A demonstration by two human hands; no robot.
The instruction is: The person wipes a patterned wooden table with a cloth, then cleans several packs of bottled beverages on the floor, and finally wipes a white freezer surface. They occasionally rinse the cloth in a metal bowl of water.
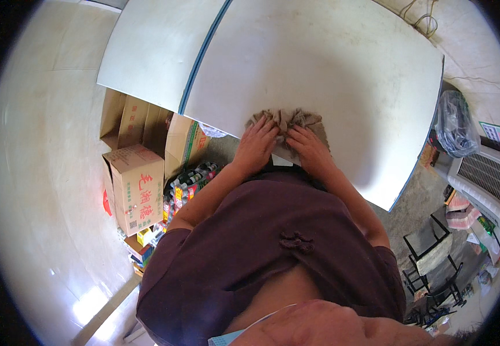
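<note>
A crumpled brown cloth [283,122] lies at the near edge of a white tabletop [315,65]. My left hand [256,145] is on the left part of the cloth, its fingers pressed into the folds. On the right part rests my right hand [310,148], fingertips gathered in the fabric. Between the two hands the cloth is bunched into ridges. Its underside and the tabletop beneath it are hidden.
A dark blue strip [202,56] divides the tabletop from a white section on its left. Cardboard boxes [133,188] and wrapped bottles [185,181] stand at lower left. To the right are a black-framed stool [434,253] and a white appliance with a grille [485,175].
</note>
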